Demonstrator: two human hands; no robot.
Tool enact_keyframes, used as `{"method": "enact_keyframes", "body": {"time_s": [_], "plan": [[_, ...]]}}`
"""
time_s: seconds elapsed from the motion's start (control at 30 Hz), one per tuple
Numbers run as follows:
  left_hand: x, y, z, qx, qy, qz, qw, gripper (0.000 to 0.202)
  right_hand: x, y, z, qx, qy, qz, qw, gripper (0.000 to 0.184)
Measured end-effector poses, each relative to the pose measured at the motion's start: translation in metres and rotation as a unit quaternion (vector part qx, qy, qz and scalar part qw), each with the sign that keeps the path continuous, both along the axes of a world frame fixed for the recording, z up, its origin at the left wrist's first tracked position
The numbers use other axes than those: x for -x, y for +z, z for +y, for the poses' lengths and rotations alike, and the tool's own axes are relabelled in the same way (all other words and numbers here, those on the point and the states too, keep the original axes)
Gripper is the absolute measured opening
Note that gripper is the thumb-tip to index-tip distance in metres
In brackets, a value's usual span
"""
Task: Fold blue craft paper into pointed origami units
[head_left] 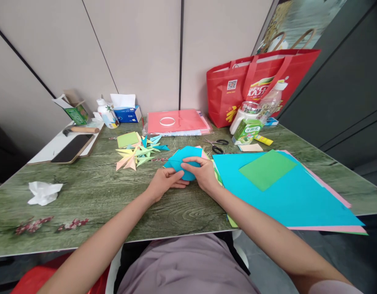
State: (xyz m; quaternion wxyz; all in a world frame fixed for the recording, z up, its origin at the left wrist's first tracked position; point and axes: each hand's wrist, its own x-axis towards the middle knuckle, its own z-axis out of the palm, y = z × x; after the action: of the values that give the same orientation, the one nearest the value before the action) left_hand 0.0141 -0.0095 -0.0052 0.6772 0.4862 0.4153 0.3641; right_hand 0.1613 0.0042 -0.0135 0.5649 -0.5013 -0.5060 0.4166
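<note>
A blue piece of paper (186,154), partly folded, is held between my two hands above the middle of the table. My left hand (166,181) pinches its lower left edge, thumb on top and fingers beneath. With thumb and index finger, my right hand (204,173) grips its right side. Pink and other coloured paper edges show just behind the blue piece. To the left lies a pile of folded paper stars (137,152) in several colours, beside a light green paper square (127,139).
Large blue sheets (286,200) with a green square (268,169) cover the right side. Behind stand scissors (218,146), a green drink carton (247,131) and a red bag (225,98). At left are a phone (72,148), hammer (81,129) and crumpled tissue (45,192).
</note>
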Motion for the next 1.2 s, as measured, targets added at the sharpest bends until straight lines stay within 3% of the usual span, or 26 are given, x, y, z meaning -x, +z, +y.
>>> {"method": "enact_keyframes", "body": {"time_s": [0.33,0.57,0.67,0.77,0.97,1.2], "plan": [[0.002,0.000,0.002,-0.019,0.042,-0.009,0.999,0.032,0.000,0.001,-0.001,-0.016,0.039,0.015,0.999,0.023],[0.008,0.002,0.010,-0.059,0.130,-0.019,0.990,0.029,-0.002,-0.005,0.006,0.006,0.049,0.067,0.997,0.021],[0.015,0.006,0.014,-0.061,0.125,0.022,0.990,0.029,-0.010,-0.002,0.012,-0.027,-0.024,0.099,0.994,0.019],[0.022,0.011,0.016,-0.054,0.043,0.075,0.995,0.027,-0.021,0.004,0.018,-0.056,-0.066,0.110,0.990,0.024],[0.023,0.017,0.015,-0.069,-0.046,0.148,0.985,0.031,-0.024,0.007,0.016,0.018,0.158,0.047,0.986,0.038],[0.022,0.008,0.015,-0.150,-0.016,0.179,0.972,0.033,-0.017,-0.003,0.013,0.039,0.199,0.027,0.979,0.043]]}}
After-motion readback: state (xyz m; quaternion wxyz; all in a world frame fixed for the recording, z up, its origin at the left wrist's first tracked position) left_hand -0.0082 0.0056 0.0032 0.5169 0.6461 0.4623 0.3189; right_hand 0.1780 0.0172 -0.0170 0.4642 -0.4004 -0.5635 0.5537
